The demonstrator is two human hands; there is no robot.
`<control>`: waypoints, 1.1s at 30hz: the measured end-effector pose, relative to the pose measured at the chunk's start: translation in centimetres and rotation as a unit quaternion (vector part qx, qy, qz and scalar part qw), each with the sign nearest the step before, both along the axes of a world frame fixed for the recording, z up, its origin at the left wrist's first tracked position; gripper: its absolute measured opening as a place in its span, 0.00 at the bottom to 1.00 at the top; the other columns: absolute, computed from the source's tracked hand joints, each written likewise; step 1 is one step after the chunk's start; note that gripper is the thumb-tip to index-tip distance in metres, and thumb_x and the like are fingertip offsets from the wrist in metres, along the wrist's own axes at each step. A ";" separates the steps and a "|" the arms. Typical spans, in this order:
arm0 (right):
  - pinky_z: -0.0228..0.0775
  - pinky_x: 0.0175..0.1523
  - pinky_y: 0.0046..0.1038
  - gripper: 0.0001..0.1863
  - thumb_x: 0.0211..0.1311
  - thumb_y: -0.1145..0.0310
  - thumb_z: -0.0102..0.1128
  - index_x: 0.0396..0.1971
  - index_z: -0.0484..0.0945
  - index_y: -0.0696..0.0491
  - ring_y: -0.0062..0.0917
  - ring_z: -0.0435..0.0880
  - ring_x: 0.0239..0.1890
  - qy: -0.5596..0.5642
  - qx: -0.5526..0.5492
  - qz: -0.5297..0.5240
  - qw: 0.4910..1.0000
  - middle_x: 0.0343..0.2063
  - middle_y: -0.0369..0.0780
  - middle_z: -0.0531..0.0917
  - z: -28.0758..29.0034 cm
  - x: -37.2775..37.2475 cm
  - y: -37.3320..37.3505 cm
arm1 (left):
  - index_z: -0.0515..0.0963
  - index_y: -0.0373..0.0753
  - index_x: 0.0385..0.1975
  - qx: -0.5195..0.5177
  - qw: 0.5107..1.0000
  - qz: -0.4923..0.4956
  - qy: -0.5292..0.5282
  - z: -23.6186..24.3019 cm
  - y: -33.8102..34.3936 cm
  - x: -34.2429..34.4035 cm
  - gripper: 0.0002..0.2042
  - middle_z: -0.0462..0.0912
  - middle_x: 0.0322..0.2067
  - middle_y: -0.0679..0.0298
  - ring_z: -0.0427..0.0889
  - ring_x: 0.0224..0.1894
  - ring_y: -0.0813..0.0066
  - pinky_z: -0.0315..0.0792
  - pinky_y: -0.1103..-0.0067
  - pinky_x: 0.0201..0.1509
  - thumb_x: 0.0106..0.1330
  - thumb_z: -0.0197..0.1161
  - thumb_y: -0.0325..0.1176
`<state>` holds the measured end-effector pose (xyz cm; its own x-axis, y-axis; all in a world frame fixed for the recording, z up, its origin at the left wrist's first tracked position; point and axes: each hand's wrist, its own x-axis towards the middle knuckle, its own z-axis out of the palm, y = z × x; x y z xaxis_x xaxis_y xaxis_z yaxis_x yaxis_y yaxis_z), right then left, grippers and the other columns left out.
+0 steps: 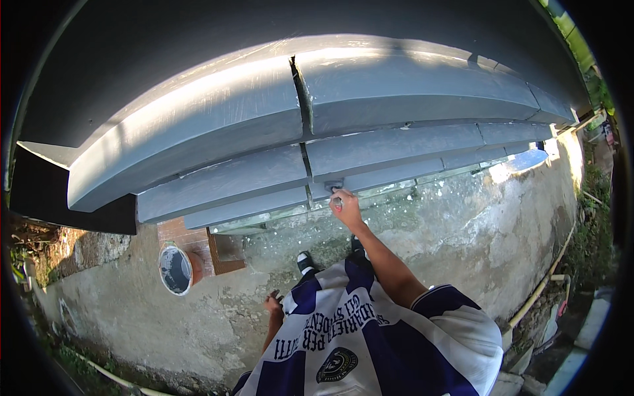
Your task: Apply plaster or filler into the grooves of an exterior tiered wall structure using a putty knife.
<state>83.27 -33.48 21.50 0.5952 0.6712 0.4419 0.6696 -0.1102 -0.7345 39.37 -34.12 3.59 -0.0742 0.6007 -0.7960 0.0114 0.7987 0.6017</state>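
Note:
My right hand (343, 206) grips a paintbrush (335, 188), its dark bristles against the low grey step (383, 177), just under the edge of the step above. Longer grey stepped ledges (422, 79) span the upper view, split by a dark vertical gap. Below the lowest one runs a pale, weathered base with white flecks. My left hand (275, 302) hangs beside my shirt, its small, dark-smudged fingers too indistinct to tell whether they hold anything. My feet in dark sandals stand on the concrete below.
A bucket of grey paint (176, 269) stands at the left beside a brown tiled block (198, 241). Cracked concrete (475, 251) surrounds my feet. Pale pipes (541, 288) run along the right edge, with plants and rubble beyond. Dark wall panels (165, 46) frame the ledges.

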 end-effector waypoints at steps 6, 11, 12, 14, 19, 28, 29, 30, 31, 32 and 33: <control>0.71 0.38 0.36 0.06 0.44 0.77 0.58 0.24 0.72 0.58 0.45 0.78 0.33 0.039 -0.024 0.117 0.992 0.29 0.49 0.79 1.1 -0.9 -1.9 | 0.70 0.36 0.48 0.004 0.995 -0.089 0.040 3.3 0.9 2.1 0.18 0.78 0.46 0.62 0.78 0.43 0.62 0.72 0.66 0.42 0.63 0.44 0.38; 0.69 0.32 0.40 0.05 0.47 0.78 0.54 0.22 0.67 0.59 0.46 0.76 0.27 -0.012 -0.153 -0.078 0.985 0.21 0.50 0.75 2.0 3.9 -3.8 | 0.73 0.42 0.40 0.005 1.000 -0.023 0.011 1.5 2.5 1.8 0.12 0.80 0.40 0.66 0.79 0.26 0.72 0.53 0.83 0.15 0.62 0.47 0.38; 0.68 0.31 0.41 0.06 0.48 0.78 0.54 0.21 0.65 0.59 0.46 0.76 0.26 -0.015 -0.151 -0.115 0.982 0.19 0.50 0.73 2.1 4.2 -3.8 | 0.73 0.42 0.39 0.014 0.999 -0.029 0.009 1.4 2.6 1.9 0.12 0.81 0.39 0.65 0.79 0.26 0.72 0.53 0.84 0.15 0.62 0.47 0.38; 0.68 0.29 0.42 0.07 0.46 0.77 0.56 0.23 0.66 0.59 0.47 0.75 0.24 -0.030 -0.113 -0.078 0.990 0.19 0.50 0.74 1.8 2.2 -2.1 | 0.73 0.42 0.39 0.007 1.000 -0.027 0.011 1.1 2.5 2.1 0.12 0.81 0.39 0.65 0.79 0.26 0.72 0.52 0.84 0.14 0.61 0.48 0.38; 0.65 0.23 0.32 0.08 0.45 0.77 0.58 0.19 0.67 0.59 0.34 0.70 0.14 0.140 -0.024 0.005 0.990 0.12 0.44 0.70 1.7 -3.8 2.4 | 0.74 0.42 0.39 -0.002 1.000 -0.027 0.007 0.3 2.0 2.2 0.12 0.81 0.38 0.66 0.79 0.26 0.72 0.51 0.84 0.13 0.58 0.53 0.37; 0.64 0.19 0.19 0.10 0.47 0.77 0.60 0.15 0.67 0.58 0.12 0.73 0.14 0.282 0.061 -0.126 0.949 0.10 0.34 0.73 1.8 6.3 -7.7 | 0.71 0.36 0.48 0.002 0.998 -0.056 0.026 2.1 1.6 3.4 0.18 0.78 0.45 0.57 0.79 0.40 0.61 0.72 0.70 0.39 0.60 0.48 0.36; 0.63 0.18 0.20 0.10 0.47 0.77 0.59 0.15 0.66 0.58 0.13 0.74 0.14 0.190 0.018 -0.155 0.969 0.09 0.35 0.72 1.5 7.8 -9.9 | 0.70 0.34 0.48 0.011 0.998 -0.059 0.029 2.9 1.4 3.8 0.18 0.77 0.45 0.55 0.79 0.42 0.62 0.73 0.69 0.40 0.61 0.47 0.35; 0.63 0.17 0.21 0.11 0.47 0.77 0.58 0.14 0.64 0.57 0.13 0.74 0.15 0.096 -0.023 -0.183 0.978 0.09 0.36 0.72 0.8 9.0 -11.7 | 0.70 0.32 0.48 0.021 0.997 -0.063 0.033 3.7 1.3 4.3 0.18 0.77 0.45 0.53 0.78 0.44 0.63 0.73 0.68 0.41 0.61 0.46 0.34; 0.63 0.17 0.21 0.11 0.47 0.77 0.58 0.14 0.64 0.57 0.13 0.74 0.15 0.095 -0.025 -0.183 0.978 0.09 0.36 0.72 0.1 9.6 -12.7 | 0.69 0.29 0.48 0.026 0.996 -0.070 0.046 4.4 1.0 5.0 0.18 0.77 0.44 0.51 0.77 0.46 0.62 0.74 0.67 0.44 0.61 0.44 0.32; 0.62 0.17 0.22 0.11 0.47 0.77 0.57 0.14 0.63 0.57 0.13 0.73 0.13 0.110 -0.030 -0.184 0.976 0.08 0.36 0.71 -0.3 9.8 -13.4 | 0.69 0.29 0.48 0.026 0.996 -0.069 0.048 3.7 0.9 4.8 0.18 0.77 0.44 0.51 0.77 0.46 0.62 0.74 0.67 0.44 0.61 0.44 0.32; 0.61 0.16 0.23 0.12 0.47 0.77 0.57 0.13 0.62 0.57 0.14 0.71 0.12 0.124 -0.035 -0.186 0.974 0.08 0.36 0.70 -0.9 9.8 -13.9 | 0.72 0.29 0.45 0.026 0.998 -0.046 0.041 3.0 0.7 4.9 0.17 0.78 0.43 0.52 0.77 0.47 0.62 0.73 0.69 0.45 0.61 0.44 0.32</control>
